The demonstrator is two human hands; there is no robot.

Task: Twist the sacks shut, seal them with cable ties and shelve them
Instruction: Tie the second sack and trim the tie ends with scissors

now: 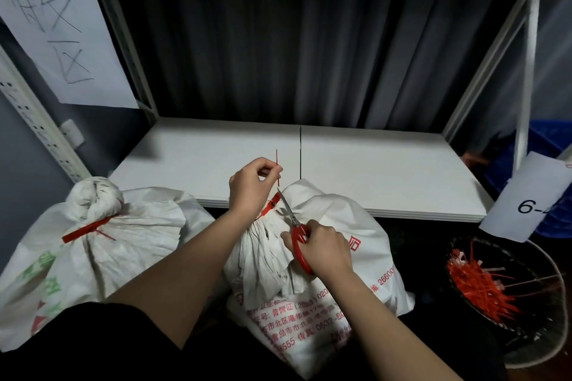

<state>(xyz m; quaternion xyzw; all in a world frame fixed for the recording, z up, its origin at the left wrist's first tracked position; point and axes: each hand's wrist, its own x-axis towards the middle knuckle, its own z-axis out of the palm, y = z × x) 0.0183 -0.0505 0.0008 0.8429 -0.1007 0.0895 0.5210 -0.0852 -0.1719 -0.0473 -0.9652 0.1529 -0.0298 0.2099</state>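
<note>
Left grip: our left hand [247, 185] pinches the thin red tail of the cable tie [277, 172] between thumb and fingertips, holding it upright above the sack's neck.
Right grip: our right hand [322, 249] is curled through the red handles of the scissors [294, 223]; the blades point up and left, their tips right at the tail near the tie's head (we cannot tell whether the blades are touching it).
Sack in work: the white sack [312, 294] with red printing stands in front of us, below the front edge of the shelf [387, 170]; its neck is gathered into pleats and the red tie circles it.
Second sack: another white sack [102, 244], with green printing, stands to the left, just beside the first; its neck is twisted into a knob and bound by a red tie [86, 229] whose flat tag sticks out to the left.
Shelf: a white board, bare in the part we see, with a dark curtain [294, 49] behind.
Bin: a dark round bin [507, 297] at lower right holds a heap of red ties or offcuts (too blurred to tell which).
Labels: a handwritten paper sheet [52, 28] hangs at upper left; a card [529, 198] reading "6-" hangs at the shelf's right end.
</note>
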